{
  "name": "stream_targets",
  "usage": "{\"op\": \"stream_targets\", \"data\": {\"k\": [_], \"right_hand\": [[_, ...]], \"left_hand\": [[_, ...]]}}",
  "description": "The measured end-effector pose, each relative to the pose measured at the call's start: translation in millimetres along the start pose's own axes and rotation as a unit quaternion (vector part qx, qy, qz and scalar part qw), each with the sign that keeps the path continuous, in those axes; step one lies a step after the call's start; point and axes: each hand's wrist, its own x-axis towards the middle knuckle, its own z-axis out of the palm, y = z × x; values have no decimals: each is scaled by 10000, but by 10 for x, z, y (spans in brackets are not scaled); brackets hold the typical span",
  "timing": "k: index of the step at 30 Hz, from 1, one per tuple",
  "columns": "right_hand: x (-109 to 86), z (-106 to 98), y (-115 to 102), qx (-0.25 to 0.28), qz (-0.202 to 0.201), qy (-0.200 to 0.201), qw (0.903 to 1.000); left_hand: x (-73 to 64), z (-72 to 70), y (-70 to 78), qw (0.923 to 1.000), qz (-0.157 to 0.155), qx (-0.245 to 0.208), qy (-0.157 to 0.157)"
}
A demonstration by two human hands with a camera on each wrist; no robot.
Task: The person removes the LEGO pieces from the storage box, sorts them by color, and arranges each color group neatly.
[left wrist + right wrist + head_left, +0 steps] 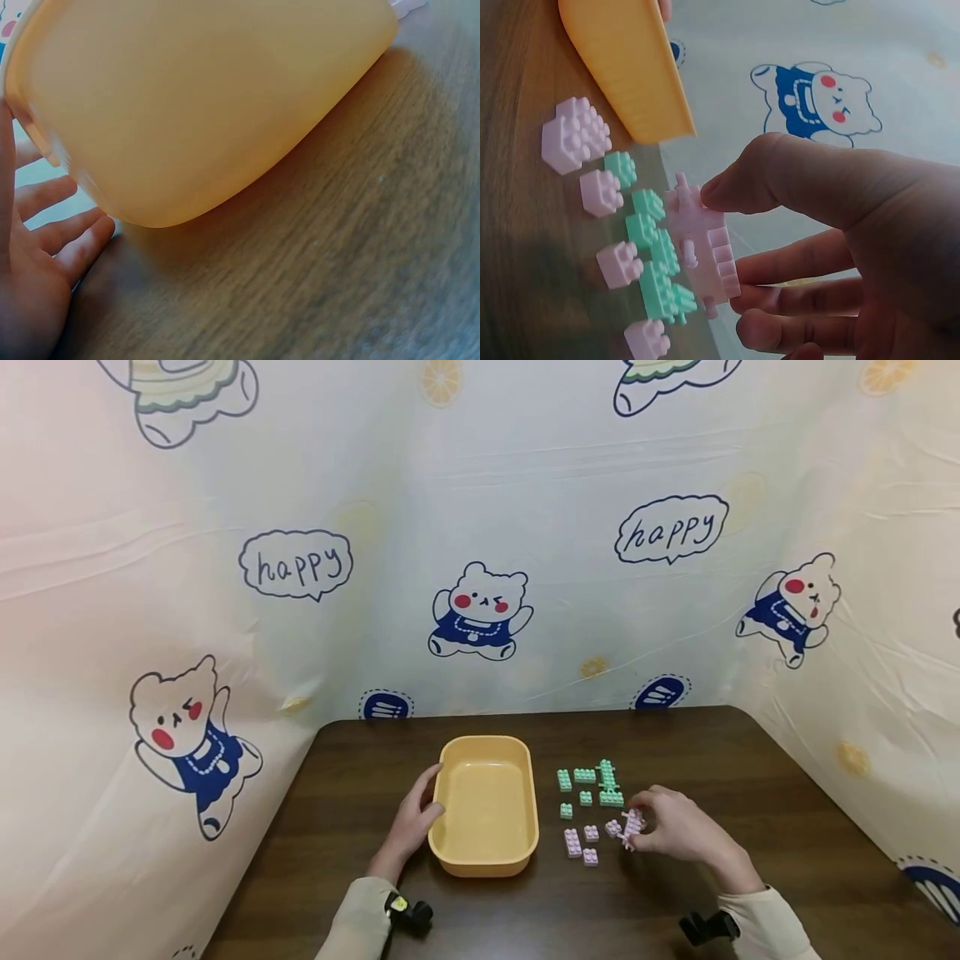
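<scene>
My right hand point(678, 828) pinches a pink toy building block with side pegs point(633, 828) between thumb and fingers. The right wrist view shows this long block point(705, 251) tilted, held by its edges. Beside it on the table lie smaller pink blocks point(591, 833), and behind these a group of green blocks point(585, 775), one long with side pegs. My left hand point(412, 820) touches the left side of a yellow plastic bin point(534, 827). In the left wrist view its fingers point(86, 244) are extended and spread against the bin's outer wall.
The dark wooden table point(360, 752) ends at a hanging cloth point(570, 610) with printed bears, behind and at both sides. The bin stands left of the blocks, its inside showing only its yellow floor and walls.
</scene>
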Motion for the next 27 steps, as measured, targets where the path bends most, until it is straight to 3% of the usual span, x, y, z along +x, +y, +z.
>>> {"op": "stream_targets", "data": {"k": [27], "right_hand": [[-289, 144, 188, -90, 793, -115, 9967]], "left_hand": [[2, 11, -16, 9999, 85, 73, -3]]}}
